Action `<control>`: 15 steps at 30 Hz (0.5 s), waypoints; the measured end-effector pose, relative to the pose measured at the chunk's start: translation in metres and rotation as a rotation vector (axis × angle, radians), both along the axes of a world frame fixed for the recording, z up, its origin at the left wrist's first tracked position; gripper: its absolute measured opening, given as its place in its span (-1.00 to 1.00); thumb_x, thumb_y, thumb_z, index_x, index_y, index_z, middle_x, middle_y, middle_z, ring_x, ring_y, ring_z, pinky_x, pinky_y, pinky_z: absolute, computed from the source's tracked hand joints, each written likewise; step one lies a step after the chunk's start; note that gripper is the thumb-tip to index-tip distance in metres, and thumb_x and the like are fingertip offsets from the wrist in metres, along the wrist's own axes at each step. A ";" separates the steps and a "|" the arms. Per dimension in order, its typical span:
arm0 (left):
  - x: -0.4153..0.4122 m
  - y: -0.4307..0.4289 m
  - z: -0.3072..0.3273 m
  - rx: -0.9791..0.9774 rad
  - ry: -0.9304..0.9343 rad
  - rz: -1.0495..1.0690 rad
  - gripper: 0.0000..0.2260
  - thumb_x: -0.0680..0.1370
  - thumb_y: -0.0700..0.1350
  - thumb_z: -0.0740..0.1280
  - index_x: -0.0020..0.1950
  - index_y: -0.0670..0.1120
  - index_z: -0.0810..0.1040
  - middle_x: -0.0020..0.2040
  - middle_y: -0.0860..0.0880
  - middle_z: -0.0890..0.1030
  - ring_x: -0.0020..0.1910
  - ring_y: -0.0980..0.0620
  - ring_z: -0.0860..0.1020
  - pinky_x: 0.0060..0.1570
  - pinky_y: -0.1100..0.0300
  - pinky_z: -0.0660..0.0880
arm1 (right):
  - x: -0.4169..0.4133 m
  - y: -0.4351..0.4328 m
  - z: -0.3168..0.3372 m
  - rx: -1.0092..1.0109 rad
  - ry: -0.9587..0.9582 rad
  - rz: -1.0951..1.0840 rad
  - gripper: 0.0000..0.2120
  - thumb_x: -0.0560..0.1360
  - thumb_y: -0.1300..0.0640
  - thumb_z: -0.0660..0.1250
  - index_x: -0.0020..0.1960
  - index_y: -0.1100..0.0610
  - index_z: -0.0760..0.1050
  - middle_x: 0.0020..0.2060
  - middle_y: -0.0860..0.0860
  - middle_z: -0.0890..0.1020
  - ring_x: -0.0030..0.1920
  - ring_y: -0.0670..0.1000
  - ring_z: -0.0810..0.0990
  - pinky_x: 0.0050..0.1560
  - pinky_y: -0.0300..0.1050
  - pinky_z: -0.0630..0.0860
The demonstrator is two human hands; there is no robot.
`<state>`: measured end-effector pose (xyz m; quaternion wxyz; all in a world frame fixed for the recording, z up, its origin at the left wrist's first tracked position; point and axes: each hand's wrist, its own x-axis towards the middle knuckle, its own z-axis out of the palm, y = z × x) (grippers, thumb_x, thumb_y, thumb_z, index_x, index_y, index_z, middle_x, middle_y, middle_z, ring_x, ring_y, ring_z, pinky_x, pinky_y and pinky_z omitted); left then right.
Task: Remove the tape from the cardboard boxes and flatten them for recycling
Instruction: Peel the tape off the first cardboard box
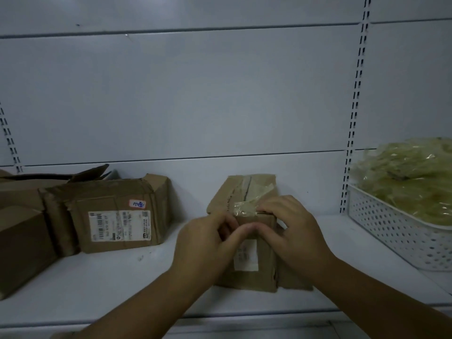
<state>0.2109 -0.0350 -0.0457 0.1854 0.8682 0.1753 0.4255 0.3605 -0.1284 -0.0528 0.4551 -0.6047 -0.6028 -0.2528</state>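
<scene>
A small brown cardboard box [247, 192] with a white label lies on the white shelf [122, 277] in the middle. Clear tape [245, 207] runs along its top seam, and a crumpled part of it sits near the front edge. My left hand [208, 241] grips the box's left front corner with curled fingers. My right hand [291, 228] holds the right front corner, its fingertips at the loose tape end. Both thumbs meet on the box's front face.
More taped cardboard boxes stand at the left, one with a shipping label [117, 211], others [22, 238] crowded beside it. A white perforated basket [391, 231] heaped with crumpled used tape sits at the right. The shelf's back panel rises behind.
</scene>
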 end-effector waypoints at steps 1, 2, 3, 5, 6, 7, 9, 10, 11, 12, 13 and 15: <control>0.001 -0.001 0.000 0.016 0.039 0.056 -0.52 0.28 0.46 0.09 -0.24 0.11 0.53 -0.39 0.12 0.56 -0.37 0.22 0.53 -0.36 0.29 0.47 | -0.004 0.000 0.000 -0.010 -0.005 -0.009 -0.73 0.38 0.01 0.40 0.00 0.15 0.60 -0.10 -0.02 0.63 -0.04 -0.09 0.50 -0.03 -0.31 0.38; 0.003 0.000 0.002 0.029 0.071 0.116 -0.50 0.28 0.47 0.06 -0.27 0.10 0.51 -0.40 0.11 0.56 -0.38 0.22 0.51 -0.39 0.27 0.44 | -0.008 0.000 0.000 -0.028 -0.013 -0.017 -0.72 0.38 0.00 0.39 0.01 0.14 0.59 -0.08 -0.01 0.62 -0.03 -0.09 0.49 -0.03 -0.32 0.37; 0.004 0.002 0.007 0.029 0.089 0.162 -0.51 0.30 0.47 0.06 -0.32 0.08 0.48 -0.43 0.09 0.54 -0.42 0.22 0.49 -0.43 0.26 0.37 | -0.010 0.000 0.000 -0.049 -0.030 -0.024 -0.71 0.37 0.01 0.41 0.03 0.13 0.58 -0.07 -0.02 0.61 -0.03 -0.08 0.48 -0.03 -0.33 0.36; 0.006 0.005 0.016 0.023 0.118 0.211 -0.52 0.35 0.43 0.10 -0.42 0.04 0.42 -0.50 0.07 0.48 -0.48 0.20 0.44 -0.48 0.26 0.26 | -0.014 -0.002 0.000 -0.095 -0.069 -0.033 -0.70 0.35 0.04 0.45 0.05 0.08 0.57 -0.06 -0.05 0.59 -0.02 -0.08 0.47 -0.02 -0.35 0.34; 0.008 0.006 0.020 0.035 0.144 0.216 -0.53 0.38 0.40 0.13 -0.44 0.02 0.40 -0.52 0.05 0.45 -0.50 0.18 0.42 -0.48 0.25 0.22 | -0.015 -0.003 0.001 -0.112 -0.079 -0.038 -0.70 0.34 0.04 0.46 0.05 0.07 0.57 -0.07 -0.05 0.59 -0.02 -0.07 0.47 -0.02 -0.35 0.33; 0.008 0.005 0.023 0.050 0.179 0.213 -0.54 0.41 0.37 0.14 -0.44 0.02 0.38 -0.52 0.05 0.44 -0.51 0.17 0.41 -0.48 0.25 0.21 | -0.016 -0.004 0.002 -0.124 -0.088 -0.048 -0.69 0.34 0.04 0.47 0.06 0.06 0.57 -0.07 -0.05 0.60 -0.03 -0.06 0.48 -0.03 -0.33 0.32; 0.009 0.006 0.029 0.076 0.251 0.200 -0.55 0.46 0.32 0.14 -0.43 0.01 0.38 -0.51 0.04 0.43 -0.50 0.14 0.40 -0.49 0.25 0.20 | -0.015 -0.006 0.006 -0.148 -0.118 -0.087 -0.68 0.33 0.01 0.48 0.06 0.05 0.59 -0.07 -0.04 0.62 -0.04 -0.03 0.51 -0.01 -0.23 0.32; 0.010 0.007 0.032 0.086 0.295 0.197 -0.55 0.48 0.31 0.14 -0.42 0.01 0.39 -0.50 0.04 0.44 -0.50 0.13 0.41 -0.49 0.24 0.21 | -0.015 -0.006 0.007 -0.163 -0.131 -0.106 -0.67 0.33 -0.01 0.47 0.06 0.05 0.59 -0.07 -0.03 0.64 -0.03 -0.01 0.53 0.02 -0.17 0.33; 0.010 0.007 0.036 0.098 0.344 0.200 -0.54 0.49 0.31 0.13 -0.41 -0.01 0.41 -0.50 0.03 0.45 -0.49 0.12 0.42 -0.50 0.23 0.22 | -0.015 -0.007 0.008 -0.176 -0.142 -0.117 -0.67 0.34 -0.03 0.46 0.07 0.05 0.60 -0.06 -0.03 0.64 -0.03 0.01 0.54 0.03 -0.14 0.33; 0.010 0.008 0.040 0.111 0.390 0.197 -0.53 0.49 0.31 0.14 -0.39 -0.03 0.45 -0.50 0.03 0.47 -0.49 0.10 0.45 -0.50 0.22 0.27 | -0.014 -0.007 0.009 -0.186 -0.151 -0.120 -0.66 0.34 -0.04 0.46 0.07 0.05 0.60 -0.07 -0.02 0.64 -0.04 0.02 0.54 0.02 -0.12 0.34; 0.010 0.010 0.044 0.113 0.434 0.186 -0.51 0.49 0.31 0.14 -0.38 -0.06 0.49 -0.49 0.01 0.51 -0.48 0.08 0.50 -0.49 0.19 0.35 | -0.014 -0.008 0.009 -0.192 -0.159 -0.119 -0.66 0.34 -0.03 0.47 0.07 0.06 0.60 -0.07 -0.02 0.64 -0.05 0.02 0.54 0.01 -0.12 0.35; 0.010 0.012 0.052 0.065 0.497 0.132 -0.47 0.47 0.32 0.16 -0.35 -0.11 0.53 -0.47 -0.04 0.57 -0.46 0.03 0.57 -0.39 0.12 0.52 | -0.014 -0.009 0.008 -0.189 -0.165 -0.108 -0.66 0.33 -0.01 0.49 0.06 0.09 0.60 -0.10 0.00 0.63 -0.07 0.04 0.54 -0.04 -0.12 0.41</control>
